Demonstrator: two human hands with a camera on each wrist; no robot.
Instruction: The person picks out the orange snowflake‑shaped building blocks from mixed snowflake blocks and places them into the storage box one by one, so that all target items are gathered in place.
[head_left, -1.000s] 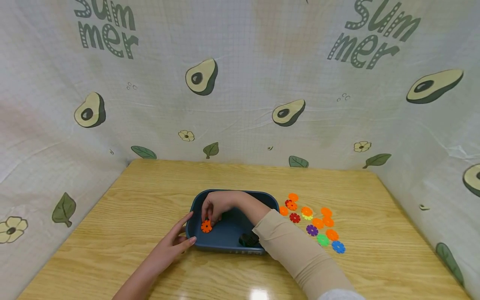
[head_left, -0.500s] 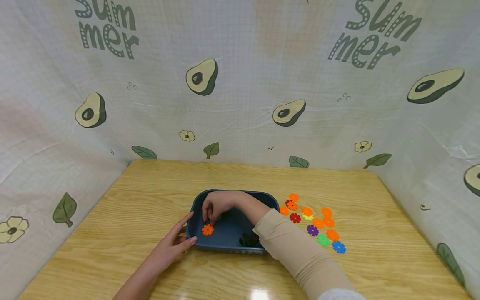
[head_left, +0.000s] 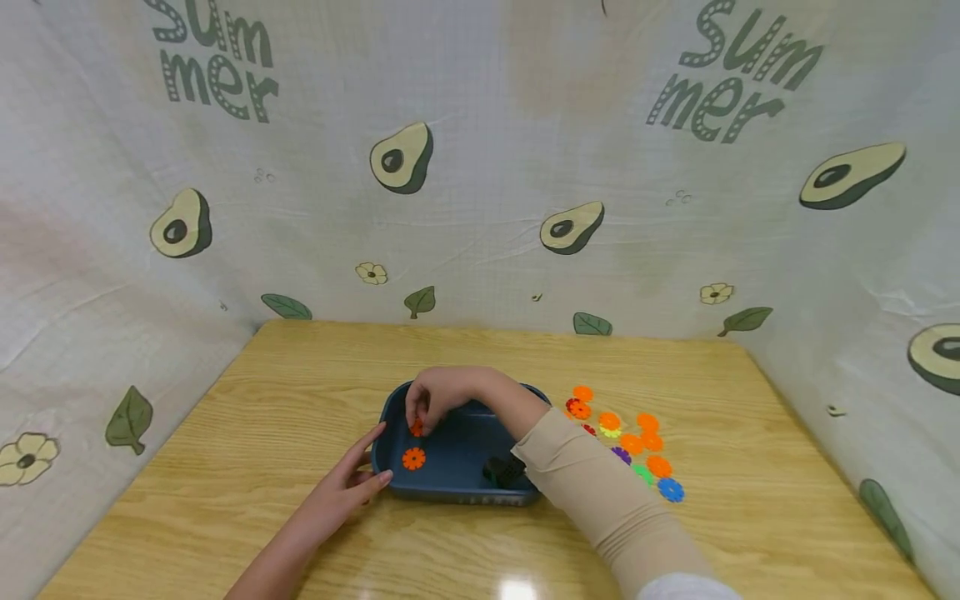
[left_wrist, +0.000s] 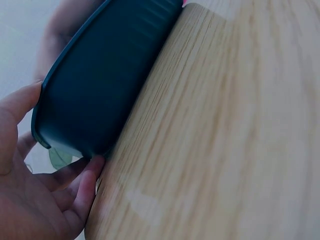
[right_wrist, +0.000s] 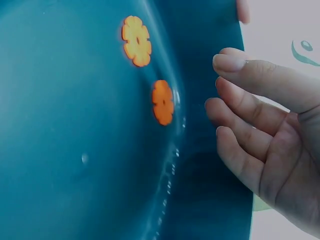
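The left hand (head_left: 347, 487) holds the end of the dark blue tub (head_left: 450, 496), just like before. In it lies a flat orange flower (head_left: 414, 464) with round petals. Farther back, the right hand (head_left: 440, 390) has lifted a bit; its loosely bent fingers hold nothing. A second orange flower (head_left: 417, 429) shows under them now.

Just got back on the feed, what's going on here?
A person's left hand touches the rim at the left end of a blue tub, while the right hand hovers over that same end, fingers loosely bent and holding nothing. Two flower-shaped orange discs lie inside the tub there, and a dark object, hard to make out, sits toward the other end. More colourful discs are scattered on the table to the right, some partly hidden by the sleeve.
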